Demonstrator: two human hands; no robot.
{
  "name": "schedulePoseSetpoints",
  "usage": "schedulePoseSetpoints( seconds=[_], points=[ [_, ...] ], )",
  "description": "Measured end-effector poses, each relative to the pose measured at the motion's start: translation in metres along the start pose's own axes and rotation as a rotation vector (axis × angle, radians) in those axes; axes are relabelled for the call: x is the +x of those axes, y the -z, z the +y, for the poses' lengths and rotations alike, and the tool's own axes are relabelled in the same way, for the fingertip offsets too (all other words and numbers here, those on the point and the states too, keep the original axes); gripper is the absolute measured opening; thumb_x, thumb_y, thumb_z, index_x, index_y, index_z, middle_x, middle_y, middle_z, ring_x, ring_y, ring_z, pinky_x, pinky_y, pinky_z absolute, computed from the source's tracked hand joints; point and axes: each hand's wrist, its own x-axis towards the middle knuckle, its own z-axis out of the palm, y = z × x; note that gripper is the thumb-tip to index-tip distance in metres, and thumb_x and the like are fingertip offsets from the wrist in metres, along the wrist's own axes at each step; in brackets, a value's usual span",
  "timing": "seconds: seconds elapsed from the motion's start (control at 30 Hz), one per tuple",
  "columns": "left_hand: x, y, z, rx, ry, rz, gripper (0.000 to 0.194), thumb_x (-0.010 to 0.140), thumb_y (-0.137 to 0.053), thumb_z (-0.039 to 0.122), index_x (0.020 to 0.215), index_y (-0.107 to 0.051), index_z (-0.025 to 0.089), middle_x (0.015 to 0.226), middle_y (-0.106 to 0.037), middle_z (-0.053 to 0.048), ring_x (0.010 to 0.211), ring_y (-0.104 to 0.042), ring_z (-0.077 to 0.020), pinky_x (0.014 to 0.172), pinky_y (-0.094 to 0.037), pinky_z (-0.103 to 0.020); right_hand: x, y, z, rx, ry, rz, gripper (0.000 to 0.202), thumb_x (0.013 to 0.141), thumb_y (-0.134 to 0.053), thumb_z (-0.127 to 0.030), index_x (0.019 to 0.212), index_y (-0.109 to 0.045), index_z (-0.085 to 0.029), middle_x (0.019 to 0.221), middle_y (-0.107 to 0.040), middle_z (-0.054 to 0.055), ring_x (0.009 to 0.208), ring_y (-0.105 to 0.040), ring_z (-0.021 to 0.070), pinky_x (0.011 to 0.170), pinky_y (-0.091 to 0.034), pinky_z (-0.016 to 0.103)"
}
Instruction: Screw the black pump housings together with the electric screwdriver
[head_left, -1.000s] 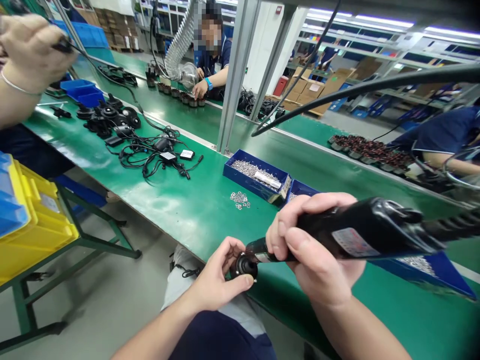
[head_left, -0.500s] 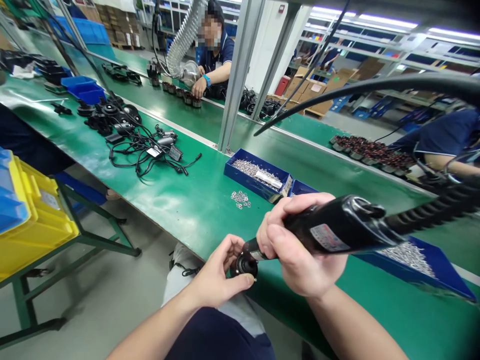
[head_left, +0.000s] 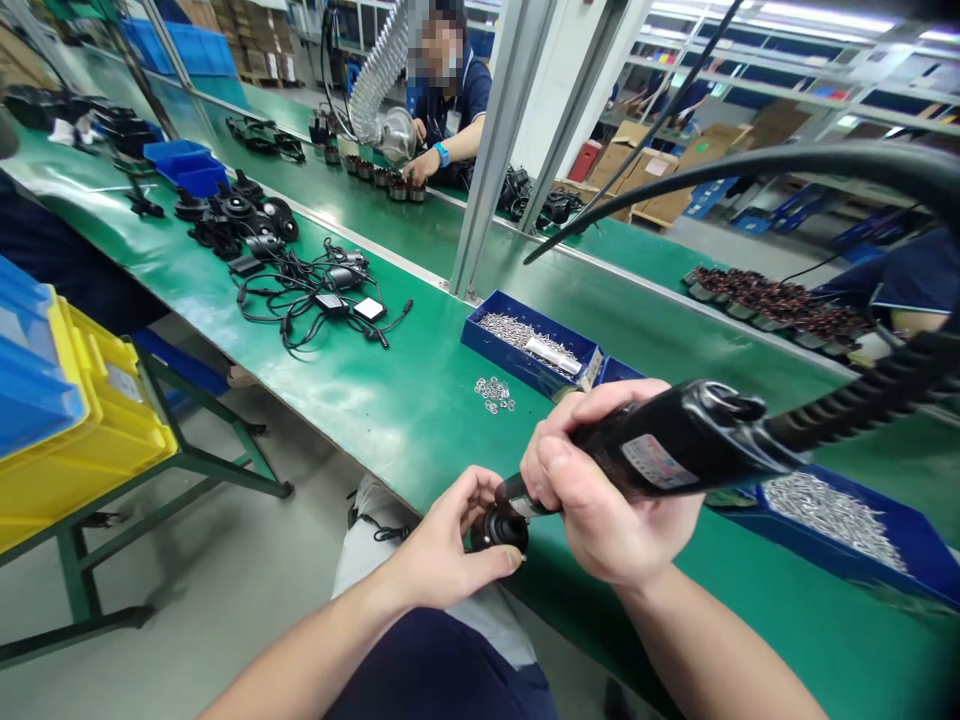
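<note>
My right hand (head_left: pixel 611 490) is wrapped around a black electric screwdriver (head_left: pixel 667 440) with a white label, its ribbed cable running off to the right. The tool's nose points down and left at a small round black part (head_left: pixel 501 530). That part sits between the thumb and fingers of my left hand (head_left: pixel 457 545), at the table's near edge. Whether the tip touches the part is hidden by the nose. A small pile of metal washers (head_left: pixel 495 393) lies on the green table beyond my hands.
A blue bin of screws (head_left: pixel 529 340) stands behind the washers, another screw bin (head_left: pixel 840 525) to the right. Cabled black parts (head_left: pixel 322 295) lie at left. Across the bench sits a co-worker (head_left: pixel 450 110). A metal post (head_left: pixel 499 150) rises mid-bench. A yellow crate (head_left: pixel 97 400) stands at left.
The whole scene has shifted slightly right in view as my head moved. Both hands keep their hold, and the screwdriver stays at the round part.
</note>
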Motion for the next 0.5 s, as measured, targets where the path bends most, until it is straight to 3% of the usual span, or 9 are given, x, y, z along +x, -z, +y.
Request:
schedulePoseSetpoints(
  seconds=[0.4,0.5],
  points=[
    [-0.0011,0.0015,-0.0035,0.008,-0.011,-0.007,0.043,0.09,-0.083,0.024,0.121,-0.053,0.024,0.116,-0.056,-0.006,0.11,-0.054,-0.0222,0.111,-0.044,-0.043,-0.0008,-0.0001,0.0041,-0.029,0.019,0.023,0.022,0.093,-0.077,-0.01,0.106,-0.064,-0.021,0.093,-0.06,0.003,0.067,-0.062,0.0187,0.053,-0.052,0.029],
    [-0.0014,0.0011,-0.0034,0.021,-0.026,-0.02,0.044,0.092,-0.082,0.027,0.124,-0.052,0.024,0.119,-0.055,-0.006,0.111,-0.053,-0.0221,0.108,-0.043,-0.041,0.0016,-0.0007,0.0032,0.013,0.012,-0.019,0.023,0.094,-0.076,-0.009,0.11,-0.065,-0.021,0.088,-0.061,0.002,0.064,-0.061,0.0174,0.052,-0.051,0.027]
  ],
)
